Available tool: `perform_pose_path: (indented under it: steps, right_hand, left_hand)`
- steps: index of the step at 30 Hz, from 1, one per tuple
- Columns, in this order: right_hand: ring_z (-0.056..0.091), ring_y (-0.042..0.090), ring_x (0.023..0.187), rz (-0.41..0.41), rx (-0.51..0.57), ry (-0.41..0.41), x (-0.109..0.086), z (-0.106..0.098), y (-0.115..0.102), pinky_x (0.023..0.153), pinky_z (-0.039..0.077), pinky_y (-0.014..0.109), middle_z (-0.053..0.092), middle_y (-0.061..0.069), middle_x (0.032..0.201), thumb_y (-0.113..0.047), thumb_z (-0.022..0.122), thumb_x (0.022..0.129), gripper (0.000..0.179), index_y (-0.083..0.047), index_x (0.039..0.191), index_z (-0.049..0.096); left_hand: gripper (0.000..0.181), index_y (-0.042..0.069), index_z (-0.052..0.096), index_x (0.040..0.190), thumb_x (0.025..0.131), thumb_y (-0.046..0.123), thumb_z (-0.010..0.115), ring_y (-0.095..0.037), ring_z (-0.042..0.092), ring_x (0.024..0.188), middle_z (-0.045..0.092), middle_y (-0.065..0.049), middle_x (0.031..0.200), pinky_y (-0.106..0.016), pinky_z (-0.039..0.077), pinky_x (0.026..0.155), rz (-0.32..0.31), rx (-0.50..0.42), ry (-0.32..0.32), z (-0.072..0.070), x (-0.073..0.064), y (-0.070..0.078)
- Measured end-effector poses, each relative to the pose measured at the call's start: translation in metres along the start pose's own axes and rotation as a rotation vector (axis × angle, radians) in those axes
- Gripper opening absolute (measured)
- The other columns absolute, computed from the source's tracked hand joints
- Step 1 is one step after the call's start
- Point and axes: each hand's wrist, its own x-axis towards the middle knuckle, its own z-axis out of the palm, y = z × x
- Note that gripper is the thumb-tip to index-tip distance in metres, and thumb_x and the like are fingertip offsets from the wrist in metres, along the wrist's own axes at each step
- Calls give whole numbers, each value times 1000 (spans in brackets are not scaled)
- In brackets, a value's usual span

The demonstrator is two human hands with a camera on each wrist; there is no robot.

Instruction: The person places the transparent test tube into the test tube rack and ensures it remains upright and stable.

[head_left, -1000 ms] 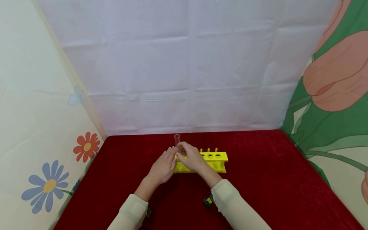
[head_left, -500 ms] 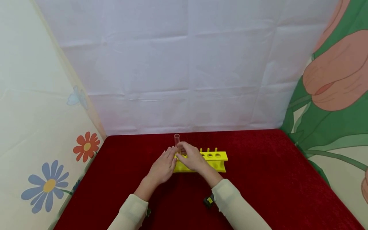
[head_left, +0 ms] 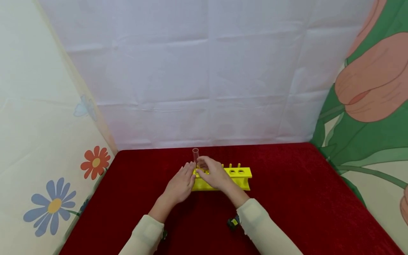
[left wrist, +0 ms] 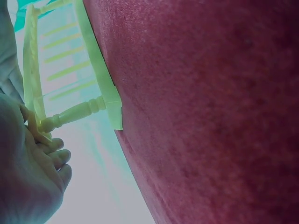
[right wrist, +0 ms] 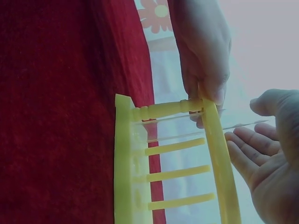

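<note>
A yellow test tube rack (head_left: 240,180) stands on the red cloth, with a clear test tube (head_left: 196,153) upright in the hole at its left end. My left hand (head_left: 179,184) grips that end of the rack; in the right wrist view its thumb lies on the top plate (right wrist: 219,154) and its fingers reach below it. Just right of the tube is my right hand (head_left: 214,173), over the rack. Its thumb and fingers are spread apart around the tube's upper part in the right wrist view, not pinching it. The tube's lower part shows between the rack's plates.
Thin yellow pegs (head_left: 234,165) rise along the rack's back edge. A red cloth (head_left: 287,198) covers the table. Behind it hangs a white sheet (head_left: 204,88), with flower-print sheets at both sides. Small dark wrist devices (head_left: 233,222) show by the sleeves.
My right hand has shifted slightly to the right, away from the tube, covering one more rack hole. The left hand, the rack and the tube stay nearly where they were.
</note>
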Motion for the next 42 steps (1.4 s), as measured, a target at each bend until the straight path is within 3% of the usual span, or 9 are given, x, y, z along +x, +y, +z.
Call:
perform_pose_path:
  steps: [9, 17, 25, 42]
  right_hand:
    - [65, 29, 117, 49, -71, -7, -4, -10, -5, 101, 53, 45, 68, 14, 127, -13, 69, 97, 40, -2, 134, 58]
    - [64, 30, 120, 19, -105, -1, -10, -17, -3, 101, 53, 46, 66, 15, 130, -14, 68, 97, 43, -1, 136, 57]
    - [63, 31, 120, 56, -132, 2, -18, -27, -1, 100, 54, 48, 65, 14, 132, -14, 68, 97, 43, -3, 137, 57]
    - [62, 32, 119, 38, -233, 6, -33, -45, 6, 100, 53, 50, 64, 16, 132, -16, 69, 97, 46, -1, 138, 56]
  left_hand:
    - [54, 2, 30, 159, 112, 29, 32, -30, 26, 153, 33, -15, 162, -45, 23, 125, -5, -6, -2, 0, 0, 1]
    - [54, 2, 29, 159, 112, 28, 33, -31, 26, 153, 33, -16, 162, -47, 23, 124, -7, -2, -1, 0, 0, 1]
    - [54, 1, 29, 158, 112, 27, 33, -32, 26, 152, 34, -17, 162, -47, 23, 124, 1, 1, 3, 0, -1, 1]
    - [54, 1, 29, 159, 111, 27, 32, -32, 25, 153, 33, -17, 162, -45, 22, 125, -7, -16, 6, -2, -2, 2]
